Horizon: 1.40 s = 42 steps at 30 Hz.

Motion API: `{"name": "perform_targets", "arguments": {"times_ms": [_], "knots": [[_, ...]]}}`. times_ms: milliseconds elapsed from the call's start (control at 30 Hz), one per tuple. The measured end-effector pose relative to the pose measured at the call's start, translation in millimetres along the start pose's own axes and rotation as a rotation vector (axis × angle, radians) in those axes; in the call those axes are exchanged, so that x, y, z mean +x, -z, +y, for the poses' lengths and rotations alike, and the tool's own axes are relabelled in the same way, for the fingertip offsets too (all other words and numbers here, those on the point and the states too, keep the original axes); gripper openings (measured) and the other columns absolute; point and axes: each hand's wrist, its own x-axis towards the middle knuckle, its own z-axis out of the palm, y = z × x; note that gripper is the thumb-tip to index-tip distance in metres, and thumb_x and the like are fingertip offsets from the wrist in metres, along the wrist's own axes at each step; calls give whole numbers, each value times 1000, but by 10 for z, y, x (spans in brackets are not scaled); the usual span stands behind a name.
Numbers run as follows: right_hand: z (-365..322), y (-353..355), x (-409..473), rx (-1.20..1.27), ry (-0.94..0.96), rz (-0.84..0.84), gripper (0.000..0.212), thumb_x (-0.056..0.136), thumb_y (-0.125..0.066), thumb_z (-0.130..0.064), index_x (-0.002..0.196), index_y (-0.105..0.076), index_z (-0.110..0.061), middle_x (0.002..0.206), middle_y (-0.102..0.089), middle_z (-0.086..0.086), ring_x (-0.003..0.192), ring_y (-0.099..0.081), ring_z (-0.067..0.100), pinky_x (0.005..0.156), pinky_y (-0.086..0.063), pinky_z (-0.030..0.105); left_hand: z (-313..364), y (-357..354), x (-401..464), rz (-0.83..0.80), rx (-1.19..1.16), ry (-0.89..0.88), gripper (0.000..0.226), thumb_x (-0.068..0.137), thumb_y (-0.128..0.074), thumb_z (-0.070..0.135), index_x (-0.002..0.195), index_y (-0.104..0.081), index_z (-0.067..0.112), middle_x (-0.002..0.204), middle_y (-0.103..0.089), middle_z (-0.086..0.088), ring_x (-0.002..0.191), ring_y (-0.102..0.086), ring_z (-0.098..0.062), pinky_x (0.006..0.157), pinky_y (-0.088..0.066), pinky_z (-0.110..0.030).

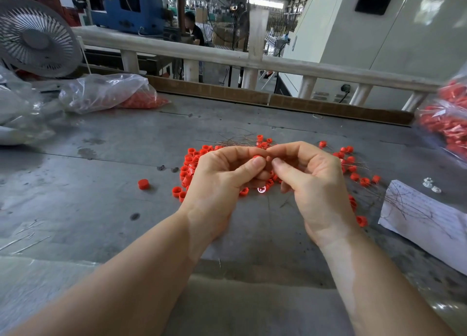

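Red cap point(257, 156) pinched in left hand point(222, 181) fingers; right hand point(310, 181) fingers curled, hold unclear; grey table point(101, 184), factory.

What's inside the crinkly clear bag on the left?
Small red pieces fill the right end of the clear bag. Crumpled, shiny plastic hides the rest, so anything else inside cannot be seen.

A small round red plastic cap point(257, 156) is pinched between thumb and forefinger of the left hand point(222, 176), only its top edge showing.

Grey table point(101, 222), scattered red caps point(188, 162)
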Motion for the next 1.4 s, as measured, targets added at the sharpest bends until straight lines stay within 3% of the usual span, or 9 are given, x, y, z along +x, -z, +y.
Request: {"name": "perform_targets", "arguments": {"times_ms": [133,233,367,500,600,800,967,1167,1400], "knots": [[-22,6,-9,85,-32,-32,21,84,-59,5,80,-70,-13,70,-69,-3,59,-58,0,52,-43,12,15,-5,-10,5,27,0,14,72,-64,15,75,-76,20,67,-70,-1,62,-65,-6,61,-52,-17],[-38,-5,-15,99,-51,-41,21,84,-59,6,81,-70,-11,70,-69,-2,58,-58,1,51,-42,12,13,3,-7,25,44,11,18,78,-63,7,75,-76,19,68,-71,-2,62,-65,-7,61,-52,-17],[-50,-16,-14,120,-75,-52,21,85,-58,6,86,-70,-11,70,-69,-4,62,-60,0,51,-42,11,3,-23,-12,52,-99,82,14,69,-64,15,76,-76,15,74,-73,-5,67,-68,-10,62,-53,-17],[-31,-5,-7,115,-95,-58,18,84,-62,3,91,-70,-12,79,-72,0,71,-65,5,58,-45,12,-5,-36,0,54,-249,155,16,71,-60,13,80,-74,11,76,-73,-4,66,-68,-8,60,-53,-16],[-12,-5,-9,5,-53,-60,19,80,-69,-1,90,-70,-17,83,-73,1,78,-68,15,66,-53,21,0,-48,0,59,-268,170,17,70,-60,13,73,-76,12,74,-73,-2,66,-67,-6,61,-53,-15],[-18,5,-4,75,-94,-36,18,80,-67,0,82,-69,-18,70,-72,-4,63,-65,3,50,-43,11,15,-30,14,38,-235,209,18,69,-62,16,76,-78,15,70,-70,0,63,-64,-4,63,-54,-14],[-45,34,24,340,-295,-39,14,76,-62,2,77,-67,-11,65,-70,-1,52,-60,4,44,-41,12,5,-34,-5,-4,-85,93,28,65,-71,9,88,-77,25,85,-74,-1,81,-66,-11,83,-49,-28],[-58,57,26,417,-405,-143,16,65,-64,-16,80,-69,-11,62,-67,-1,53,-60,4,45,-43,13,30,-56,-33,43,34,-33,14,65,-70,21,79,-76,21,71,-72,1,64,-67,-7,60,-50,-14],[-36,91,35,505,-419,-220,14,65,-67,-11,76,-74,-9,63,-67,-1,51,-57,3,45,-44,13,64,-74,-60,69,160,-107,20,63,-73,23,81,-70,16,65,-68,1,58,-63,-6,56,-51,-16]]}}
